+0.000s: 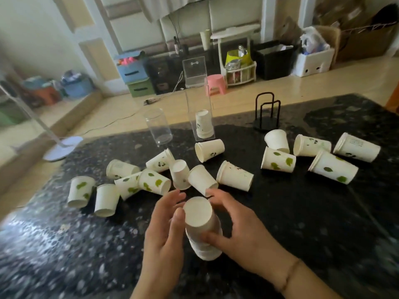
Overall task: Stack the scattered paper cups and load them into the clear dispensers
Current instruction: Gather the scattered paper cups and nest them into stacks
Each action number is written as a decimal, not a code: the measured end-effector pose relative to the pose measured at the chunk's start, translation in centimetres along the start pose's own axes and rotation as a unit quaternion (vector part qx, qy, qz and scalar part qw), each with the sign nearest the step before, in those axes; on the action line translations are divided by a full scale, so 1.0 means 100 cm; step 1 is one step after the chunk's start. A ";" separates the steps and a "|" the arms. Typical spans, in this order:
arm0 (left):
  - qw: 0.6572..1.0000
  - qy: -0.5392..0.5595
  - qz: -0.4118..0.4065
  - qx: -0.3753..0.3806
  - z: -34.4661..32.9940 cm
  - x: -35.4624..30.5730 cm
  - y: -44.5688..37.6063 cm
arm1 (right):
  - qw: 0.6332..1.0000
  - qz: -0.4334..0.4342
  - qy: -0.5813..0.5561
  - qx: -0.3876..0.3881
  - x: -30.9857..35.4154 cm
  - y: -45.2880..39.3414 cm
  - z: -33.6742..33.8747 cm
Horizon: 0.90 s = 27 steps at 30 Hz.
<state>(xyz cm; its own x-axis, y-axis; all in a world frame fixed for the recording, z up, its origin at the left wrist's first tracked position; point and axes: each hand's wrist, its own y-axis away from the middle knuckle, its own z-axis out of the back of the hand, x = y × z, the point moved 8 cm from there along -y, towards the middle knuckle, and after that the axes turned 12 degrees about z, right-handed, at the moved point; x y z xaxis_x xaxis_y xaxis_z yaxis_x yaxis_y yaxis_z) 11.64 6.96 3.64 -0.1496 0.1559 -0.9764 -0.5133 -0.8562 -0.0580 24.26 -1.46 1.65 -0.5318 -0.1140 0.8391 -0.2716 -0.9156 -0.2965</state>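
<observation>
A stack of white paper cups [200,221] stands upside down on the dark speckled table [302,212] near me. My left hand [164,231] presses its left side with thumb and fingers. My right hand [235,229] grips its right side, thumb low on the stack. Several loose paper cups lie on their sides beyond, some with green leaves [154,181], some plain [235,176]. A round clear dispenser [159,127] stands empty. A square clear dispenser [199,108] holds a short stack of cups [204,124].
A black wire holder [267,114] stands at the table's far edge. More cups lie at the right [333,167] and at the left [81,192]. Beyond the table are a pink stool [216,84], storage boxes and a fan base [62,147] on the floor.
</observation>
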 end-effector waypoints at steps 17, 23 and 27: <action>0.955 -0.091 -0.262 0.107 -0.145 -0.074 0.014 | 0.906 -0.149 0.222 -0.327 -0.090 0.065 0.145; 0.941 -0.242 -0.023 0.237 -0.281 -0.025 -0.050 | 0.829 -0.321 0.222 -0.402 -0.147 0.117 0.221; 0.931 -0.289 -0.003 0.223 -0.326 -0.020 -0.064 | 0.834 -0.364 0.223 -0.350 -0.169 0.118 0.222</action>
<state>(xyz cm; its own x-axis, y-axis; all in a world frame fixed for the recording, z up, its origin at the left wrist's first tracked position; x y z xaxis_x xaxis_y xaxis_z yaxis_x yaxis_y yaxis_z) 42.77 -3.97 -0.84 -0.5084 0.5092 -0.6944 -0.7965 -0.5845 0.1546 47.84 -18.91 -5.94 -0.2240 0.6718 0.7061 -0.9714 -0.2122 -0.1064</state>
